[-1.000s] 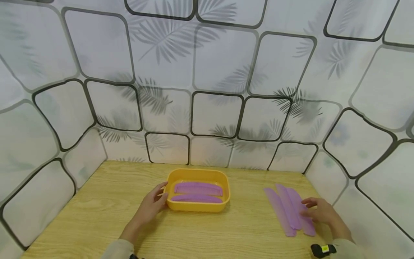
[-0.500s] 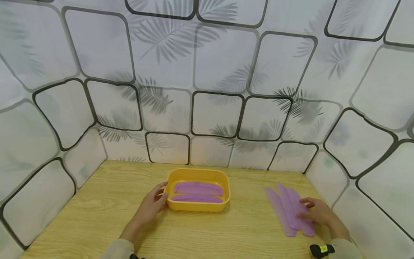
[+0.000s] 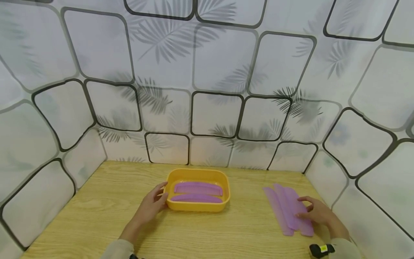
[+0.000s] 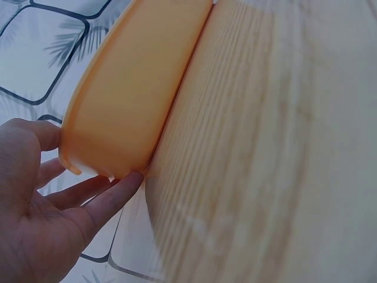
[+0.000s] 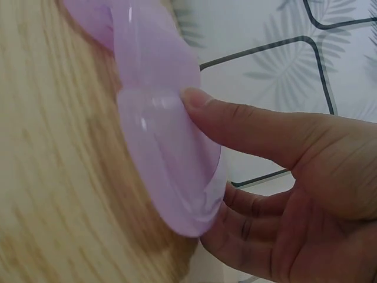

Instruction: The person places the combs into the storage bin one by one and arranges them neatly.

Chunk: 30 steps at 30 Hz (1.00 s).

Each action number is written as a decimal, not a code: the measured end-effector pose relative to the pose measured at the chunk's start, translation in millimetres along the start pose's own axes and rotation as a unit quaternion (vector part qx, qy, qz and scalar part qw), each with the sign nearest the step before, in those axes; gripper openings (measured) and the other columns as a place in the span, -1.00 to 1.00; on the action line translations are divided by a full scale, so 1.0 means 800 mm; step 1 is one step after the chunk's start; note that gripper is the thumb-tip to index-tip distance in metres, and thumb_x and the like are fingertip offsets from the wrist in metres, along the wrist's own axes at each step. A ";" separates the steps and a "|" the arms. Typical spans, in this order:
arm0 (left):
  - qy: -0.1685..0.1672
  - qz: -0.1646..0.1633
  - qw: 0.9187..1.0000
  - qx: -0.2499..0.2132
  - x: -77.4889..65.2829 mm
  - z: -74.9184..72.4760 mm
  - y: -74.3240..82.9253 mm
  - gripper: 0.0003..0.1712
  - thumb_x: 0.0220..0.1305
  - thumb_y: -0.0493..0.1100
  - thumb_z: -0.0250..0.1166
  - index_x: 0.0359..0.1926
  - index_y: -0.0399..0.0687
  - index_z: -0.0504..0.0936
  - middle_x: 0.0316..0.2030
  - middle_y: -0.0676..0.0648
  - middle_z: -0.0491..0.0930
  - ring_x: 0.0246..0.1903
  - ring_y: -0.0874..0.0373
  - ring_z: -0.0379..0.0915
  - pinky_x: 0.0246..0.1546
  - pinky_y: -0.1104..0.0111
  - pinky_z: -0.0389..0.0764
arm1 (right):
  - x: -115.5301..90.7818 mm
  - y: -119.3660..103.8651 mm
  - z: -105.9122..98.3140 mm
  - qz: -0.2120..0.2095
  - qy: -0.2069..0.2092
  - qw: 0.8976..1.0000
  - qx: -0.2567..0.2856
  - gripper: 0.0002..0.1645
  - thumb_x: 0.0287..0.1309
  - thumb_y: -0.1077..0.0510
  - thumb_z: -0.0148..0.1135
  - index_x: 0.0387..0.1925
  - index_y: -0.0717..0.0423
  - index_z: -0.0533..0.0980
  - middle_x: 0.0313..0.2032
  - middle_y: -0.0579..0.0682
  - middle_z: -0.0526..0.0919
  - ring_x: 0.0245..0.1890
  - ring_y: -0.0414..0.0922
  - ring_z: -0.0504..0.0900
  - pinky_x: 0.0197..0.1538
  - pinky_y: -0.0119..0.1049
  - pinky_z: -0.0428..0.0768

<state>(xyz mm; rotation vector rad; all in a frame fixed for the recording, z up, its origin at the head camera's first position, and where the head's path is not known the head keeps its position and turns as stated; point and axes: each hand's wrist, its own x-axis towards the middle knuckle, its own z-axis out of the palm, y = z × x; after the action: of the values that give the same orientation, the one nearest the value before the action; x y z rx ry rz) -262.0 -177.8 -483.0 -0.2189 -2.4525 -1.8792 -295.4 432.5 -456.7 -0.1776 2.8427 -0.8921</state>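
Observation:
Two purple combs lie in a yellow plastic basin, their teeth visible. At the basin's left end, my left hand holds it; in the left wrist view, fingers reach the rim and lower corner. On the right, several long purple combs lie side by side, overlapping, with no teeth distinct. My right hand grips the rightmost purple comb. In the right wrist view, its thumb is at the comb's upper edge and its other fingers are around the far side, partly hidden.
The wood-grain table carries everything. A patterned cloth wall rises behind the table and along both sides; the right side stands close to my right forearm. A black band with a yellow label is on the right wrist.
My right hand has shifted slightly left, and its fingers have moved further over the combs. The purple combs have slid slightly left with it. The left hand and the basin have stayed put.

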 end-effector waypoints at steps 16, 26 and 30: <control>0.002 -0.004 1.000 -0.002 0.001 -0.001 -0.002 -0.40 0.60 -0.17 0.10 0.54 -0.21 0.24 0.38 -0.49 0.38 0.30 -0.33 0.48 0.06 0.12 0.77 | -0.011 -0.004 -0.017 -0.063 -0.022 0.996 0.066 -0.25 0.23 0.32 0.34 0.32 0.61 0.23 -0.20 0.27 0.60 -0.32 -0.08 0.60 -0.38 -0.27 0.72; 0.002 -0.005 1.000 -0.002 0.000 -0.001 -0.001 -0.40 0.60 -0.17 0.10 0.55 -0.20 0.24 0.38 -0.48 0.38 0.30 -0.33 0.48 0.07 0.12 0.76 | -0.016 -0.007 -0.025 -0.059 -0.032 0.994 0.088 -0.30 0.25 0.40 0.27 0.32 0.64 0.23 -0.13 0.35 0.56 -0.27 -0.03 0.64 -0.35 -0.20 0.79; 0.005 -0.007 1.000 -0.001 0.000 0.000 0.000 -0.40 0.60 -0.18 0.10 0.55 -0.19 0.24 0.38 -0.48 0.38 0.30 -0.32 0.49 0.06 0.13 0.77 | -0.017 -0.006 -0.028 -0.068 -0.041 0.992 0.095 -0.31 0.25 0.40 0.26 0.31 0.65 0.23 -0.13 0.33 0.56 -0.29 -0.09 0.64 -0.35 -0.20 0.79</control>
<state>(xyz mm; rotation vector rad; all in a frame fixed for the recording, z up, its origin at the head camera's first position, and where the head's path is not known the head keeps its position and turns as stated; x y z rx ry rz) -261.8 -177.9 -483.0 -0.1926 -2.4530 -1.8847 -286.0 442.9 -434.0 -0.3794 2.6776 -1.1486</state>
